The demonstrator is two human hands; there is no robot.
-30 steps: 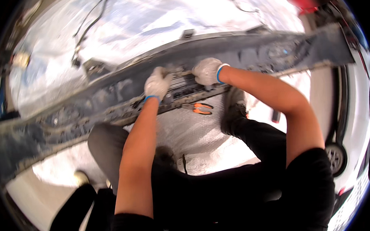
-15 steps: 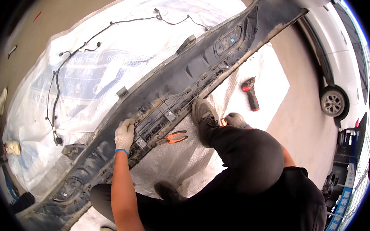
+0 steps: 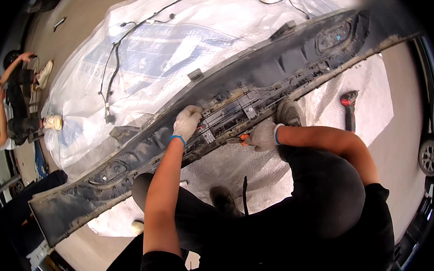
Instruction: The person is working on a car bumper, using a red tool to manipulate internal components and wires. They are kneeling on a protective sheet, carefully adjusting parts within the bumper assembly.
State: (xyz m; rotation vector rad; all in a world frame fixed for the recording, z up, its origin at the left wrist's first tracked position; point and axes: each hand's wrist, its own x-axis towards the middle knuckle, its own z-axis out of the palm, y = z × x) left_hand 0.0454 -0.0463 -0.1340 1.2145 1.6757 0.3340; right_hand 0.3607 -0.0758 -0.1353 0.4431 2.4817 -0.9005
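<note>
Spanning the white plastic sheet (image 3: 207,50) past its left and right edges: dark bumper cover (image 3: 267,66). At its middle, gloved left hand (image 3: 187,122), fingers curled; by its near edge, gloved right hand (image 3: 263,136), half-closed over orange-handled pliers (image 3: 245,139). Whether either grips is unclear.

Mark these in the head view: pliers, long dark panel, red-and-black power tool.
Pliers (image 3: 245,139): head view, on the orange handle.
Long dark panel (image 3: 243,74): head view, on its smooth face near mid-length.
Red-and-black power tool (image 3: 350,113): head view, on its dark body.
</note>
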